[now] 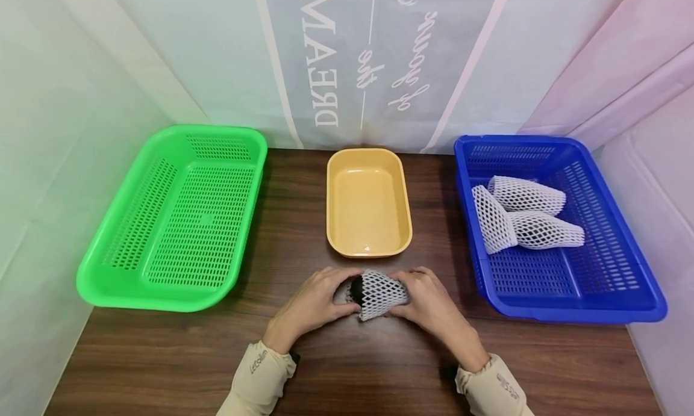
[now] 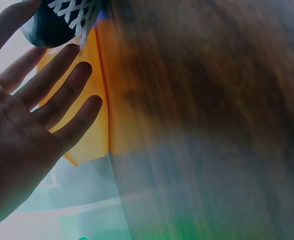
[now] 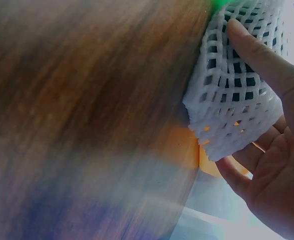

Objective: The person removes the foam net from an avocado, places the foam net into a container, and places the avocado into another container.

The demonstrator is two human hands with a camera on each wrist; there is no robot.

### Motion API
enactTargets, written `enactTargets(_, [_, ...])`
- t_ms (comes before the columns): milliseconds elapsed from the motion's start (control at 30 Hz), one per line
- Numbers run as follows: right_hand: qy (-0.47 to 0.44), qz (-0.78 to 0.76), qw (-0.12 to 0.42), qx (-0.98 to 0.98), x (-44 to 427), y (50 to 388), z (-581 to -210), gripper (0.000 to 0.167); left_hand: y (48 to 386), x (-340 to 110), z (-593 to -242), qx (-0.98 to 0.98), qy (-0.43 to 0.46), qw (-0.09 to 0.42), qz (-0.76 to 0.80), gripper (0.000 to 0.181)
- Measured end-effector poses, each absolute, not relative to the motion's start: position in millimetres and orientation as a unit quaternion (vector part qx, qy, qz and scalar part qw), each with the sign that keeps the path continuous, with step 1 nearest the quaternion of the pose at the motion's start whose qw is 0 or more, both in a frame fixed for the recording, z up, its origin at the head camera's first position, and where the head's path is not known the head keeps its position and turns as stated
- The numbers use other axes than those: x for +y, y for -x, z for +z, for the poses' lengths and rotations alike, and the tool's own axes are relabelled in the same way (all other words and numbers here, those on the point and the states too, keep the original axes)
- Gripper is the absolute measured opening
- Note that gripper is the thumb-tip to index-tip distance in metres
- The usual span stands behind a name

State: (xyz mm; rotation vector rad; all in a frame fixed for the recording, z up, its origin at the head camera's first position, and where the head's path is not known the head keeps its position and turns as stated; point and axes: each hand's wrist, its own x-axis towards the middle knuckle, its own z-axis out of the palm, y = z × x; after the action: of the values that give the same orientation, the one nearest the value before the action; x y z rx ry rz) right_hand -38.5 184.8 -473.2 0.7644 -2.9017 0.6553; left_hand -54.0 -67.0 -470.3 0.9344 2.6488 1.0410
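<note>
Handling a dark rounded item [image 1: 356, 290] half inside a white foam net [image 1: 381, 295]; sleeving or stripping, can't tell. Sits just nearside of the yellow tray [image 1: 368, 202]. My hands: left [image 1: 316, 298] pinches the item's bare end, other fingers spread; right [image 1: 429, 297] grips the net. Next move likely calls for steady left, sliding right. Blue basket [image 1: 531, 283] rightward.

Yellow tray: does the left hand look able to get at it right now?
Probably yes: the yellow tray lies just beyond the left hand with nothing visible between, though that hand is pinching the dark object.
</note>
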Motion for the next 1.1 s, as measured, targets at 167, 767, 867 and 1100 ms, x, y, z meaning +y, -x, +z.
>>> enactTargets(167, [-0.246,0.208,0.036,-0.946,182.9,38.2,-474.1,0.055,53.9,-66.0,-470.5,0.883,-0.306,0.082,0.348,0.065])
enactTargets(767, [-0.232,0.196,0.026,-0.953,178.7,37.2,-474.8,0.048,54.0,-62.5,-471.1,0.885,-0.305,0.090,0.339,0.071])
enactTargets(867, [-0.230,0.191,0.026,-0.954,178.1,37.3,-475.1,0.046,53.9,-62.8,-471.6,0.886,-0.302,0.093,0.339,0.072])
enactTargets(1100, [-0.226,0.196,0.035,-0.954,177.7,36.2,-474.7,0.041,54.0,-62.9,-471.9,0.889,-0.298,0.092,0.334,0.075])
